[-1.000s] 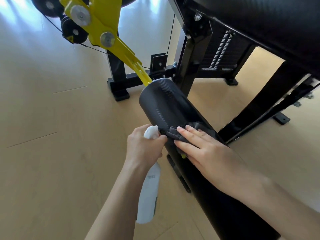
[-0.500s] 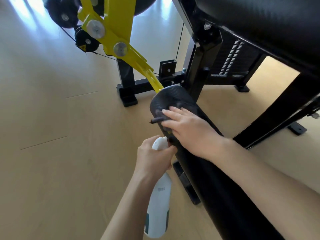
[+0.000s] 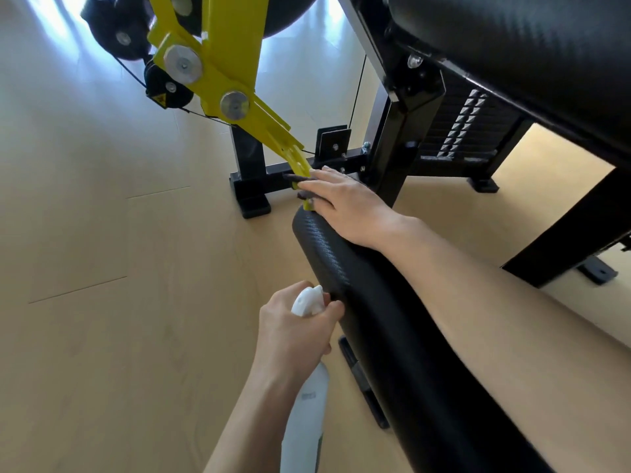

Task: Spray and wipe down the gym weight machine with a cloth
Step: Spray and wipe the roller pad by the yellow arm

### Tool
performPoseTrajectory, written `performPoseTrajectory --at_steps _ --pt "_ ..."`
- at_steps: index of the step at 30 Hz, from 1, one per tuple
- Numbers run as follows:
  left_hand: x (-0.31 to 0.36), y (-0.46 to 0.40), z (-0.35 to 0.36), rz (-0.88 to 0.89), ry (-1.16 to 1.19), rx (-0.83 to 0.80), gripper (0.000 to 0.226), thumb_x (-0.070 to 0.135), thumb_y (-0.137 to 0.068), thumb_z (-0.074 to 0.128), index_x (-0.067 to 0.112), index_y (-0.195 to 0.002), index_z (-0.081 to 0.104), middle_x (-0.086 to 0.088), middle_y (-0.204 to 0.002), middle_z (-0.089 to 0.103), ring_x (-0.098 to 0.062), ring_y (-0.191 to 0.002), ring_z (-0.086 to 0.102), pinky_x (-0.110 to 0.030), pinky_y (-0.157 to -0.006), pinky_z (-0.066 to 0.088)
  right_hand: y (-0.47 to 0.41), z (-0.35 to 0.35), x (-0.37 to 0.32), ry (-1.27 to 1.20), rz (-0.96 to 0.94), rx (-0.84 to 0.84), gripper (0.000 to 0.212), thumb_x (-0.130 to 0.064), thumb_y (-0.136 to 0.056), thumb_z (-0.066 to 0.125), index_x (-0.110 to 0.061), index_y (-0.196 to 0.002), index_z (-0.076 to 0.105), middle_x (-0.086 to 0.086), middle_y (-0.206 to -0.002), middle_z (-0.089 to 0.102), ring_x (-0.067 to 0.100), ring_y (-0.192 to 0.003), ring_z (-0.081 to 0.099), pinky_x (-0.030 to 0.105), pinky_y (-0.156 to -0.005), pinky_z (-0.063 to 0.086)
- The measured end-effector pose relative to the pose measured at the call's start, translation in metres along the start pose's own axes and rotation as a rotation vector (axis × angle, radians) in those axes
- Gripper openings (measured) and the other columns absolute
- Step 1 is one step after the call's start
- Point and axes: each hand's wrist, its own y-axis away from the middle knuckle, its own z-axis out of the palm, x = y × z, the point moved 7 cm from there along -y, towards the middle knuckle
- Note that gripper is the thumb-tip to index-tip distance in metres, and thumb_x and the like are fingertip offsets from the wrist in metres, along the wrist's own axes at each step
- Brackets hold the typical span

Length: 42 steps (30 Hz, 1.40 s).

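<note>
Right hand (image 3: 345, 203) pressed dark cloth (image 3: 300, 179) flat against far end of black roller pad (image 3: 358, 302), beside yellow lever arm (image 3: 259, 124); left hand (image 3: 293, 329) clenched around white spray bottle (image 3: 305, 414) near pad's side, above wooden floor (image 3: 102, 336).
</note>
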Motion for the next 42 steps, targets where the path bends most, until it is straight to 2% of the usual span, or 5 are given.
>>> performPoseTrajectory --at_steps 11,23,33,38,42 --pt "0.007 -0.004 0.006 0.054 -0.069 0.038 0.035 0.020 -0.091 0.077 -0.009 -0.082 0.059 -0.010 -0.060 0.055 -0.009 -0.041 0.047 -0.008 -0.042 0.038 0.152 -0.003 0.003 -0.063 0.198 0.171 0.044 -0.026 -0.104 0.046 -0.033 -0.147 0.047 -0.001 -0.161 0.032 0.016 -0.148 0.030 0.035 -0.117 0.034" --pt "0.014 -0.004 0.008 0.064 -0.087 0.081 0.036 0.021 -0.089 0.079 -0.009 -0.081 0.060 -0.010 -0.060 0.059 -0.004 -0.041 0.050 -0.004 -0.046 0.040 0.021 -0.016 0.061 -0.418 0.494 0.113 0.041 -0.039 -0.106 0.037 -0.038 -0.147 0.045 0.003 -0.150 0.047 0.024 -0.133 0.046 0.025 -0.099 0.034" --pt "0.013 -0.004 0.008 0.074 -0.135 0.088 0.036 0.022 -0.090 0.075 -0.009 -0.081 0.059 -0.011 -0.062 0.058 -0.005 -0.039 0.048 -0.006 -0.045 0.037 0.204 -0.021 0.040 -0.345 0.613 0.108 0.043 -0.040 -0.106 0.038 -0.042 -0.149 0.041 -0.009 -0.103 0.064 0.002 -0.076 0.058 0.003 -0.060 0.042" --pt "0.016 -0.001 0.011 0.058 -0.158 0.086 0.031 0.016 -0.088 0.071 -0.010 -0.080 0.056 -0.013 -0.060 0.056 -0.006 -0.037 0.045 -0.008 -0.042 0.036 0.150 -0.024 0.048 -0.326 0.550 0.141 0.038 -0.038 -0.106 0.042 -0.037 -0.143 0.050 0.001 -0.125 0.066 0.021 -0.110 0.062 0.029 -0.081 0.046" --pt "0.015 -0.001 0.014 0.036 -0.148 0.100 0.031 0.012 -0.085 0.067 -0.011 -0.076 0.048 -0.015 -0.062 0.054 -0.008 -0.037 0.045 -0.010 -0.041 0.035 0.055 -0.019 0.060 -0.351 0.486 0.102 0.040 -0.038 -0.106 0.040 -0.033 -0.144 0.050 0.003 -0.146 0.053 0.023 -0.131 0.049 0.024 -0.095 0.035"
